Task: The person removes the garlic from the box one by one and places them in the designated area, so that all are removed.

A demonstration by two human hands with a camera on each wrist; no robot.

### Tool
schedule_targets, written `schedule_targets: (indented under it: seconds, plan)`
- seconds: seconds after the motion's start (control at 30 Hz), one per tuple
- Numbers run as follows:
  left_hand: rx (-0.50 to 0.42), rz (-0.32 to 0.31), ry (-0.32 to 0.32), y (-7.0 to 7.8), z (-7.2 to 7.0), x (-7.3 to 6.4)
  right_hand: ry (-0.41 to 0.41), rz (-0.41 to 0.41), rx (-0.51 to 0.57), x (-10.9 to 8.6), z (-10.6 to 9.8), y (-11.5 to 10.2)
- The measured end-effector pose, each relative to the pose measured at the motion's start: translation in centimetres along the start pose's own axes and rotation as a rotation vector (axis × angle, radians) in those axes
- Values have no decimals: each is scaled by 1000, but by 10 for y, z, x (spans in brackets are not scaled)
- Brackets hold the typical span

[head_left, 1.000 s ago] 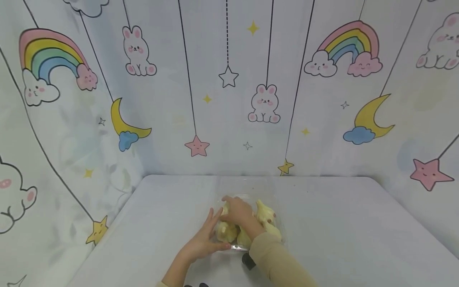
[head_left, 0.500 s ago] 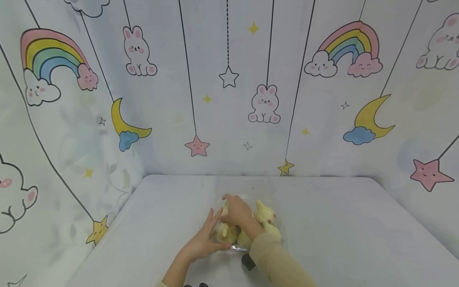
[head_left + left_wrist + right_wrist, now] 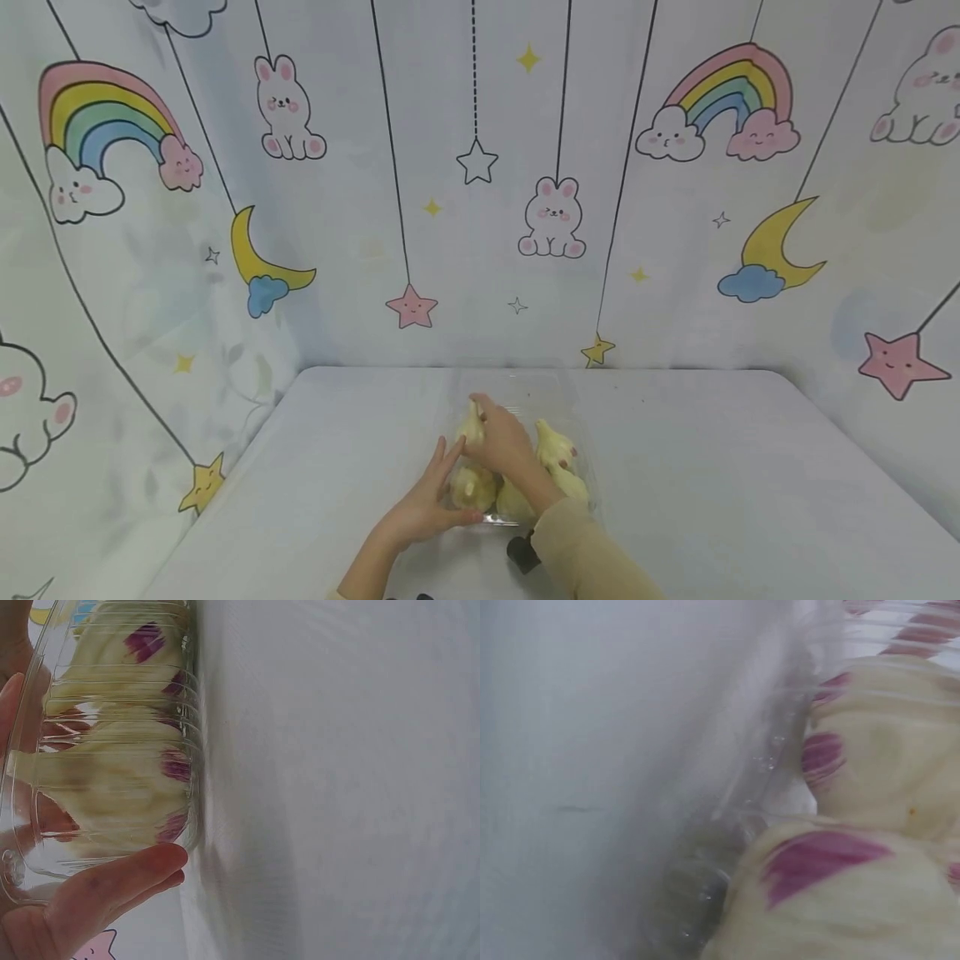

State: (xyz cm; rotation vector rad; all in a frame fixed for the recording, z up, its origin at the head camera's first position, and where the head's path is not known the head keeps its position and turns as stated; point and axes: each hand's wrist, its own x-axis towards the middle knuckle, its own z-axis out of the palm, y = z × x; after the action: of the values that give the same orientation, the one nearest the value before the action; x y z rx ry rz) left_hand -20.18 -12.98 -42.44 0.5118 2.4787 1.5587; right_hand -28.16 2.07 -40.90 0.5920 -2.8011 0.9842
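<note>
Garlic bulbs with purple patches sit in a clear plastic container (image 3: 517, 522). At its back left corner, my right hand (image 3: 501, 435) reaches in and grips one garlic bulb (image 3: 471, 427), whose stem shows above the fingers. The palm side of that hand is hidden. My left hand (image 3: 424, 502) spans the front left corner, straight fingers against the left wall and thumb along the front rim. In the left wrist view, extended fingers (image 3: 127, 885) press the container's side. Seen close in the right wrist view are two bulbs, including a purple-marked garlic bulb (image 3: 832, 892).
The container's clear lid (image 3: 513, 385) lies open toward the back of the white table (image 3: 697, 467). A small black object (image 3: 522, 553) is beside the right sleeve (image 3: 592, 554). A printed fabric backdrop (image 3: 360, 208) rises behind and beside the table.
My right hand has shifted slightly up and back, and the stem of the bulb in its grip has come into view. The left hand and the container stay in place.
</note>
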Motion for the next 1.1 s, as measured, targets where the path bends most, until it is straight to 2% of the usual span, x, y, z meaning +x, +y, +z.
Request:
schedule_targets:
  seconds: [0.4,0.87,1.1]
  plan:
    - [-7,-15,1,3,0,-2,135,-81,144,-9,-12,3]
    - [-4,-8,-3,0,0,-1,156,-50,394,-24,-29,9]
    - [-7,-5,-13,1,0,-1,212,-41,403,-31,-39,14]
